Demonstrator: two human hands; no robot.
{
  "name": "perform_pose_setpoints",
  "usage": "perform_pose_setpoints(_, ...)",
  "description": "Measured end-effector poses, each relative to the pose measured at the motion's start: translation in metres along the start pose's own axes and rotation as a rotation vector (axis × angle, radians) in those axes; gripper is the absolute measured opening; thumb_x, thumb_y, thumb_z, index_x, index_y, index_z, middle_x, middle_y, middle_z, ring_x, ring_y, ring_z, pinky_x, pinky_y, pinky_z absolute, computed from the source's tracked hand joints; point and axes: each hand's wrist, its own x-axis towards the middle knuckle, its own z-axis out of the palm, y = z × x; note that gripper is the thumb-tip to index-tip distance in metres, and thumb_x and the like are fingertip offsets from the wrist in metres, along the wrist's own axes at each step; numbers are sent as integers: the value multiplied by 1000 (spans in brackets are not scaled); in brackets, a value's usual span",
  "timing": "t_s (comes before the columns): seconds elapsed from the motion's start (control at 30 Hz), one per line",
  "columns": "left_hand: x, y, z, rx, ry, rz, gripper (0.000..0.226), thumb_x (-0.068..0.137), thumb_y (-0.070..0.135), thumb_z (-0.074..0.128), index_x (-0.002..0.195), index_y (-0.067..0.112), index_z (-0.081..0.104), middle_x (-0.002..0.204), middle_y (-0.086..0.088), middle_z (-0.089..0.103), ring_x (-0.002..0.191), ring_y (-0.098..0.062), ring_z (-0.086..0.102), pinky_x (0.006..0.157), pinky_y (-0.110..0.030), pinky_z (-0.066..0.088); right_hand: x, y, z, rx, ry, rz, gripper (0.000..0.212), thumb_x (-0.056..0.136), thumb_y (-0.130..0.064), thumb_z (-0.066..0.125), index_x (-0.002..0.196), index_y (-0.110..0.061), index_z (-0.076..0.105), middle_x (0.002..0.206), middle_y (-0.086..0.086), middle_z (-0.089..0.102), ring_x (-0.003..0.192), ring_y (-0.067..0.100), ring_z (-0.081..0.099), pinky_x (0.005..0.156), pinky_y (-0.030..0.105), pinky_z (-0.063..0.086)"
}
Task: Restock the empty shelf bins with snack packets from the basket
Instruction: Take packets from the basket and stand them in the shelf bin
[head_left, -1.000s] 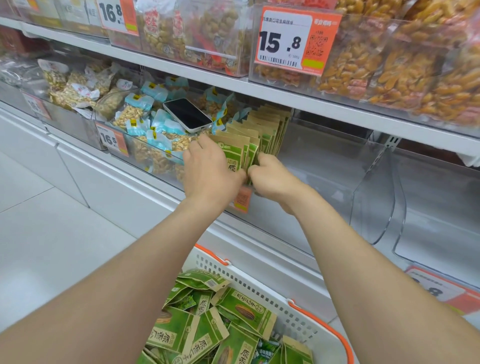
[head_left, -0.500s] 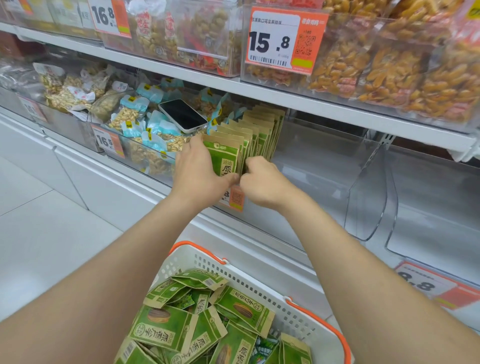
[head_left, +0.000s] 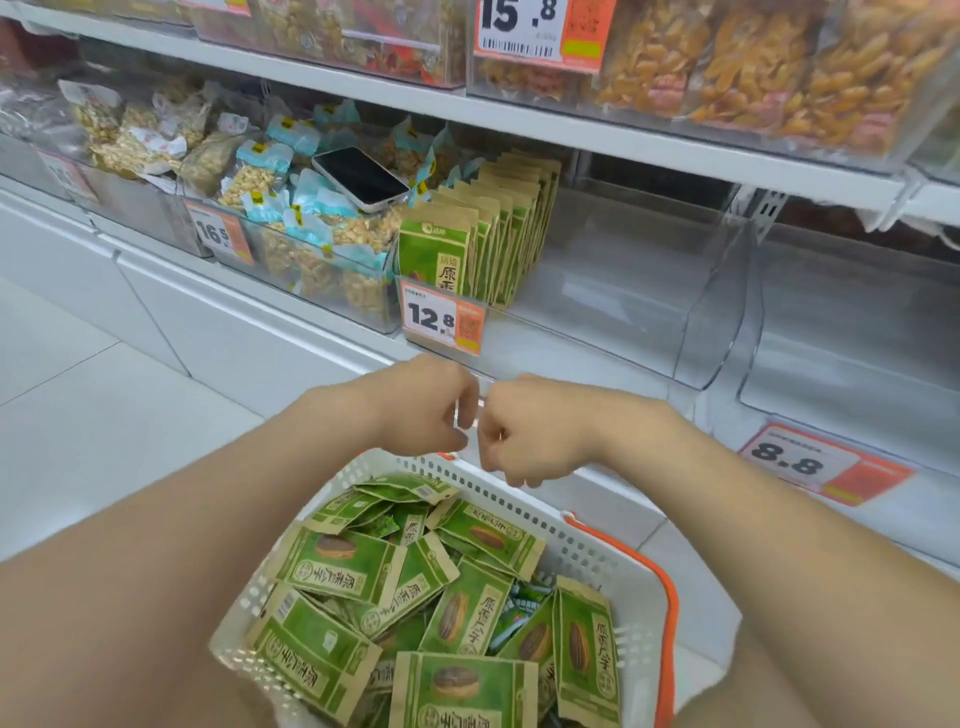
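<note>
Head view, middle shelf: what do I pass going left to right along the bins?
Pale nut packets → blue-labelled peanut packets → standing row of green packets → bare stretch of the same clear bin → clear divider → empty clear bin. The phone and the price tags overlap these, so they are left out.

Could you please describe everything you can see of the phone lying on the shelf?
The phone is a slim slab with a dark, blank screen facing up and a pale rounded edge. It lies slightly tilted and diagonal on the heap of blue-topped nut packets, left of the upright row of green packets. Only the packets beneath seem to touch it; its back is hidden.
</note>
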Motion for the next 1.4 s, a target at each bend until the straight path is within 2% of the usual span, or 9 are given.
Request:
perform_pose_setpoints(0.1,-7,9,40,100,-353,14,21,95,36,69,112,25,71,96,12,61,97,-19,61,90,-34,52,-6,3,31,-73,-370,98,25,97,-19,53,105,-9,75,80,1,79,76,20,78,75,40,66)
perform_pose_setpoints(0.23,-19,29,107,335,-694,74,40,105,39,54,130,11,68,128,-8,66,117,-28,61,97,-42,48,-13,0,60,-202,-381,61,27,97,-19,54,79,-9,72,73,-2,74,73,20,74,68,35,62)
perform_pose_setpoints(0.47,-41,60,195,259,-798,214,64,100,22,65,158,15,37,141,-11,56,126,-33,56,100,-45,52,-31,-3,93,-308,-374,70,23,97,-18,50,78,-13,61,75,8,59,63,24,47,54,30,39)
perform_pose_setpoints(0.67,-43,64,217,200,-703,135,69,98,27,71,154,12,34,136,-14,58,121,-35,60,101,-48,52,-50,-1,93,-294,-322,52,25,101,-17,47,77,-13,55,74,2,51,60,20,42,51,30,35)
perform_pose_setpoints(0.8,-41,67,215,252,-729,145,51,101,33,67,146,13,54,139,-8,61,128,-32,58,103,-44,51,-60,3,89,-296,-305,87,22,100,-16,47,87,-11,63,80,5,58,66,22,48,52,29,38)
perform_pose_setpoints(0.9,-34,66,205,223,-718,132,40,102,29,66,138,13,62,128,-7,63,122,-31,60,98,-41,50,-66,6,84,-258,-295,97,34,99,-22,49,122,-11,71,117,11,71,97,29,70,75,37,58)
perform_pose_setpoints(1.03,-15,59,163,-93,-507,63,12,98,30,71,95,23,62,107,0,65,101,-24,62,88,-38,49,-76,16,62,-209,-213,98,41,100,-32,51,134,-14,65,131,14,66,123,34,62,100,49,54)
perform_pose_setpoints(1.2,-13,65,82,-724,-263,-1,30,97,13,74,75,20,55,59,7,54,55,-11,48,61,-26,45,-99,40,27,-118,74,149,45,102,-40,55,142,-19,58,127,7,67,123,30,57,101,45,50)
perform_pose_setpoints(1.4,-26,70,29,-1214,-13,-92,18,99,15,70,88,16,56,108,-19,78,98,-29,76,88,-40,64,-130,59,2,444,306,154,27,94,-37,76,118,-28,65,85,-3,78,82,15,75,77,38,63)
